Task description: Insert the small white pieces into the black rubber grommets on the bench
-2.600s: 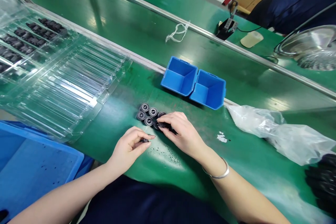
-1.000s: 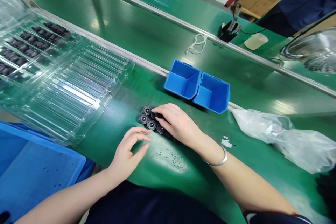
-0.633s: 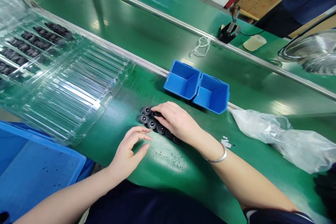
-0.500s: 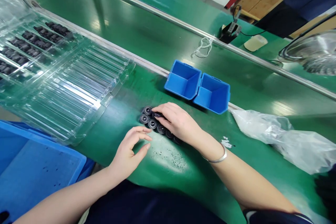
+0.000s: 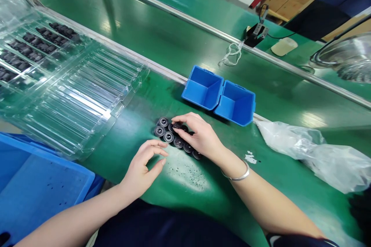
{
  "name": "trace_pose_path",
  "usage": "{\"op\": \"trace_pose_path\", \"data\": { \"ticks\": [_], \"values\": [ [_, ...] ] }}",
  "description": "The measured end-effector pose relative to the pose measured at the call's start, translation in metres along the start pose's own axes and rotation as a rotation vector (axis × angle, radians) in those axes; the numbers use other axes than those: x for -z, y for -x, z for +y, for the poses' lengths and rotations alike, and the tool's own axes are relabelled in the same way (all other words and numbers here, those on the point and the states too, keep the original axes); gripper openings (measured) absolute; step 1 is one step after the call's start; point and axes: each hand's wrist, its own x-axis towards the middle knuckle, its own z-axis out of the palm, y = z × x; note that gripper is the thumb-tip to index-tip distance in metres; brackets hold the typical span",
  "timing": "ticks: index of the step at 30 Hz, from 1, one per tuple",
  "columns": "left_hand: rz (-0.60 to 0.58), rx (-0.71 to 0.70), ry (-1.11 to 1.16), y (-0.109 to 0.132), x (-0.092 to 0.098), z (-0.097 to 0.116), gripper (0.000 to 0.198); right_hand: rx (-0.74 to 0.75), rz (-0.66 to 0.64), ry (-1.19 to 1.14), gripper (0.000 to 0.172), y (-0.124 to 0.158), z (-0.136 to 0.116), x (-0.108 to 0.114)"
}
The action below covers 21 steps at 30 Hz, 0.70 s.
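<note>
Several small black round parts [image 5: 168, 136] lie in rows on the green bench top [image 5: 179, 185]. My right hand [image 5: 199, 135], a silver bangle at its wrist, rests over the right side of the cluster, with its fingertips on one part at the top. My left hand [image 5: 142, 166] hovers just below and left of the parts, its fingers curved and apart with nothing in them.
Two joined blue bins [image 5: 220, 94] stand behind the parts. Clear plastic trays [image 5: 78, 96] lie at left, the far ones with black parts. A blue crate [image 5: 37, 185] is at lower left and a clear plastic bag [image 5: 313, 150] at right. Behind runs a green conveyor [image 5: 162, 34].
My left hand let go of the small part it pinched and opened. My right hand drew back a little to the right, and more of the black parts show.
</note>
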Motion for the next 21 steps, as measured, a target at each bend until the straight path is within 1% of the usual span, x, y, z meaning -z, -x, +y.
{"op": "trace_pose_path", "data": {
  "ticks": [7,11,15,18,21],
  "values": [
    [-0.005,0.004,0.007,0.0011,0.0002,-0.0016,0.016,0.006,-0.003,0.014,0.022,-0.0002,0.0023,-0.0019],
    [-0.012,0.008,0.006,0.0007,0.0006,-0.0011,0.016,0.045,0.005,0.05,0.022,-0.0002,0.0028,-0.0023],
    [-0.016,0.012,-0.002,0.0004,0.0007,0.0,0.015,0.075,-0.026,0.097,0.02,-0.0003,0.0025,-0.0014],
    [-0.015,0.008,-0.019,0.0002,0.001,0.0009,0.015,0.078,-0.062,0.087,0.021,-0.0005,0.0028,-0.0004],
    [-0.017,-0.002,-0.027,-0.0008,0.0016,0.0017,0.016,0.068,-0.063,0.063,0.021,-0.0007,0.0034,-0.0001]
  ]
}}
